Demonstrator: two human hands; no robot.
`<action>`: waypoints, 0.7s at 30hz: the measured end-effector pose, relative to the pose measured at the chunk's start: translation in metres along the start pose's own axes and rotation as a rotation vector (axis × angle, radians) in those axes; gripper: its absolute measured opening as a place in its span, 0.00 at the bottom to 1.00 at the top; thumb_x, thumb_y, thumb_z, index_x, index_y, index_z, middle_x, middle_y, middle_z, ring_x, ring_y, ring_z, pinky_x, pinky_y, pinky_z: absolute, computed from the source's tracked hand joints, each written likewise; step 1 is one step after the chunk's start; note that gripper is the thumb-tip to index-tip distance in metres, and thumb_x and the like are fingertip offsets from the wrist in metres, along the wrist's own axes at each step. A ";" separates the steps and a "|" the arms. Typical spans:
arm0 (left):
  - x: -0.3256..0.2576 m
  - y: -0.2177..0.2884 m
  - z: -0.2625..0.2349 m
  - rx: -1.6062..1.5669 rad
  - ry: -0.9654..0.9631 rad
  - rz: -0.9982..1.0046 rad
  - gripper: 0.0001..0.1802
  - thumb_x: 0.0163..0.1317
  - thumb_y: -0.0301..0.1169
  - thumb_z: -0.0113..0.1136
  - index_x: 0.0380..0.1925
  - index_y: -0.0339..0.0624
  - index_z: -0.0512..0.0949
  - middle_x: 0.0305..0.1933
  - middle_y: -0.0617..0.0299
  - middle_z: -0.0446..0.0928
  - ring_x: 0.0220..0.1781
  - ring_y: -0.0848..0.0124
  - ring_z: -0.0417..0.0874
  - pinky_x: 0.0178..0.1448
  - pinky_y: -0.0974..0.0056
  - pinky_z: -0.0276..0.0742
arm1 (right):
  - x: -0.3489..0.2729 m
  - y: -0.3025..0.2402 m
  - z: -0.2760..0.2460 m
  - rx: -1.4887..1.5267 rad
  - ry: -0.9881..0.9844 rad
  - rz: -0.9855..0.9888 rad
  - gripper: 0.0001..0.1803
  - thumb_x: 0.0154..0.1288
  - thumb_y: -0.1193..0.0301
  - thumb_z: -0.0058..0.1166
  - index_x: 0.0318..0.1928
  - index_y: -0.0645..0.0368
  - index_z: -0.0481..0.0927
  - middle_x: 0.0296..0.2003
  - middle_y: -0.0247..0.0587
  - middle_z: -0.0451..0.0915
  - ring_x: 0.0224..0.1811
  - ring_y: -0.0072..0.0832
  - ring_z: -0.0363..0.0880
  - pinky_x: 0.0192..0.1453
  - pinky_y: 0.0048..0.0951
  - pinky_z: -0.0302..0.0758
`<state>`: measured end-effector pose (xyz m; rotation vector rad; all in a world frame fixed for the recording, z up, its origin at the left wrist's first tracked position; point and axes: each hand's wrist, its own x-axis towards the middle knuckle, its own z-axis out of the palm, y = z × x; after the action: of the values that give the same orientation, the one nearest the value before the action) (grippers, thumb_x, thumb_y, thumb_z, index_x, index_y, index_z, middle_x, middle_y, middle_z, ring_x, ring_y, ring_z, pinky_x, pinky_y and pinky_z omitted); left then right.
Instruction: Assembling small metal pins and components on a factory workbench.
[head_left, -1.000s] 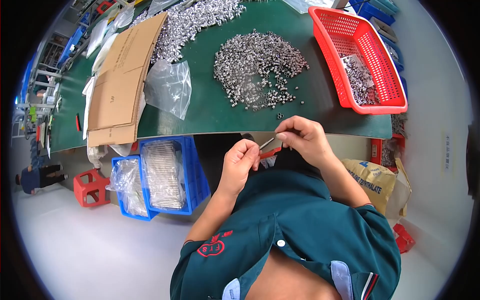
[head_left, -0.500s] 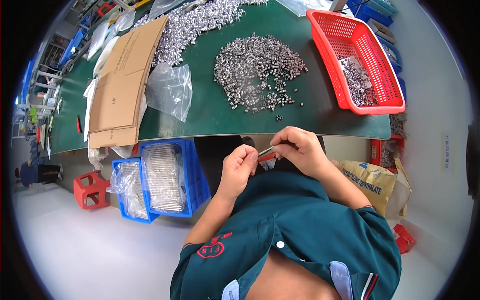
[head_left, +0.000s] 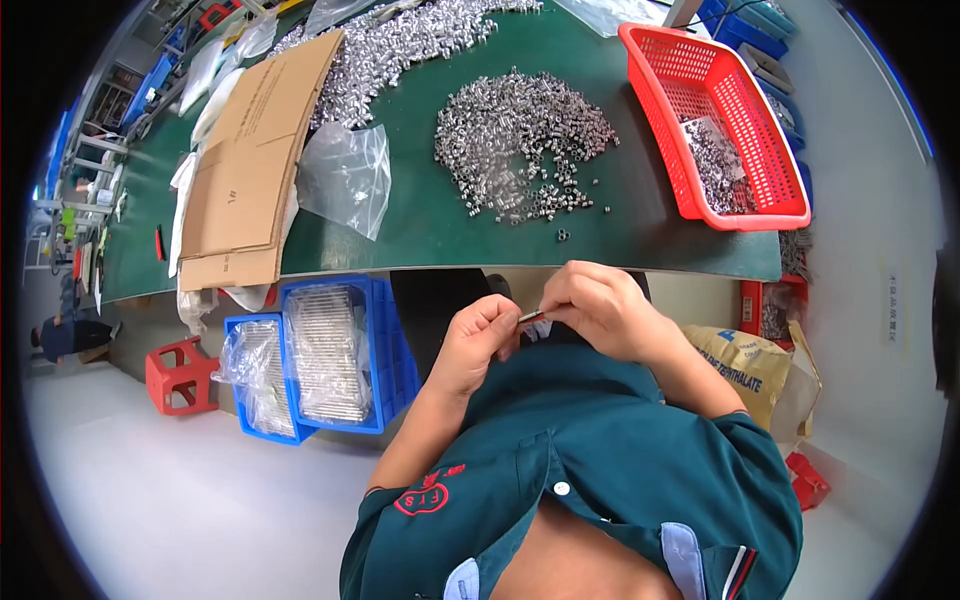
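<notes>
My left hand (head_left: 474,342) is closed, its thumb and finger pinching one end of a thin, dark metal rod (head_left: 530,316). At the rod's other end, the fingertips of my right hand (head_left: 604,308) are pinched together; they partly cover it, so any small part there cannot be made out. Both hands are in front of the green table's near edge, above my lap. Beyond them on the table lies a pile of small silver metal rings (head_left: 520,135), with a few loose rings (head_left: 563,235) nearest to my hands.
A red plastic basket (head_left: 664,130) holding metal parts stands at the right of the green table (head_left: 420,240). To the left lie flattened cardboard (head_left: 245,170) and a clear bag (head_left: 345,180). Blue crates (head_left: 375,410) and a red stool (head_left: 165,375) stand below; a yellow sack (head_left: 740,365) sits right.
My right hand's fingers have shifted slightly along the rod and curled closer around its end. My left hand stays pinched on the rod. The view has moved slightly.
</notes>
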<state>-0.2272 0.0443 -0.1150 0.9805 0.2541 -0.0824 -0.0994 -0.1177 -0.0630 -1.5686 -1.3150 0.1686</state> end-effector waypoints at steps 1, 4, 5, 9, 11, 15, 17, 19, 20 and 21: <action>-0.001 0.000 0.000 0.061 0.025 0.003 0.10 0.66 0.32 0.53 0.30 0.37 0.72 0.21 0.68 0.67 0.21 0.81 0.65 0.27 0.75 0.61 | 0.000 0.001 -0.003 -0.021 -0.056 0.069 0.08 0.51 0.83 0.55 0.33 0.63 0.74 0.28 0.42 0.75 0.29 0.36 0.77 0.32 0.31 0.75; -0.002 -0.003 0.003 0.450 0.148 0.206 0.09 0.66 0.30 0.52 0.30 0.37 0.72 0.22 0.68 0.68 0.22 0.81 0.66 0.25 0.75 0.61 | -0.003 0.000 0.000 -0.018 -0.104 0.207 0.08 0.51 0.83 0.57 0.34 0.63 0.75 0.28 0.41 0.75 0.28 0.35 0.77 0.32 0.30 0.74; -0.002 -0.002 0.006 0.449 0.150 0.204 0.09 0.66 0.30 0.52 0.30 0.37 0.72 0.22 0.68 0.68 0.22 0.81 0.66 0.25 0.75 0.61 | -0.003 -0.002 0.002 0.027 -0.039 0.294 0.07 0.52 0.83 0.56 0.34 0.63 0.75 0.28 0.39 0.76 0.28 0.31 0.77 0.31 0.27 0.74; -0.002 0.002 0.013 0.750 0.217 0.431 0.08 0.66 0.29 0.51 0.30 0.37 0.72 0.23 0.68 0.68 0.23 0.82 0.67 0.27 0.75 0.63 | -0.003 -0.008 0.010 0.329 -0.001 0.630 0.05 0.56 0.83 0.55 0.34 0.64 0.76 0.29 0.34 0.77 0.29 0.17 0.76 0.31 0.21 0.73; -0.001 0.000 0.013 0.761 0.213 0.434 0.08 0.66 0.29 0.51 0.30 0.37 0.72 0.23 0.68 0.69 0.24 0.82 0.67 0.28 0.75 0.63 | -0.003 -0.010 0.010 0.304 -0.003 0.650 0.07 0.57 0.83 0.55 0.36 0.64 0.76 0.29 0.34 0.77 0.30 0.16 0.75 0.32 0.19 0.73; 0.002 -0.005 0.009 0.383 0.203 0.269 0.10 0.67 0.31 0.51 0.30 0.37 0.72 0.21 0.68 0.68 0.23 0.81 0.66 0.29 0.75 0.63 | -0.005 -0.007 0.013 0.345 0.053 0.576 0.13 0.56 0.83 0.55 0.44 0.64 0.76 0.29 0.33 0.78 0.31 0.15 0.75 0.35 0.18 0.73; 0.003 -0.006 0.007 0.306 0.193 0.267 0.10 0.67 0.32 0.51 0.30 0.37 0.71 0.21 0.67 0.68 0.23 0.81 0.66 0.29 0.75 0.63 | -0.008 0.001 0.012 0.212 0.115 0.551 0.17 0.56 0.83 0.56 0.47 0.63 0.75 0.30 0.33 0.78 0.31 0.15 0.75 0.36 0.18 0.73; 0.003 -0.007 0.005 0.225 0.178 0.227 0.11 0.67 0.33 0.51 0.29 0.37 0.71 0.20 0.67 0.67 0.22 0.80 0.65 0.28 0.74 0.62 | -0.010 0.007 0.004 -0.053 0.165 0.466 0.14 0.55 0.81 0.56 0.43 0.63 0.76 0.29 0.37 0.77 0.29 0.22 0.77 0.34 0.22 0.74; 0.004 -0.007 0.005 0.224 0.178 0.229 0.11 0.67 0.33 0.51 0.29 0.37 0.71 0.20 0.67 0.67 0.22 0.80 0.65 0.28 0.74 0.62 | -0.010 0.012 -0.001 -0.176 0.172 0.429 0.13 0.54 0.80 0.56 0.42 0.62 0.77 0.28 0.40 0.76 0.29 0.27 0.78 0.32 0.25 0.75; 0.004 -0.008 0.004 0.180 0.177 0.211 0.11 0.67 0.32 0.51 0.29 0.37 0.71 0.20 0.67 0.67 0.22 0.80 0.65 0.28 0.74 0.62 | -0.010 0.016 -0.004 -0.221 0.217 0.440 0.11 0.53 0.79 0.58 0.39 0.61 0.78 0.29 0.42 0.76 0.30 0.34 0.79 0.34 0.28 0.76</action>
<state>-0.2241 0.0367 -0.1199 1.1908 0.3074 0.1778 -0.0904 -0.1255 -0.0780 -1.9918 -0.8286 0.1233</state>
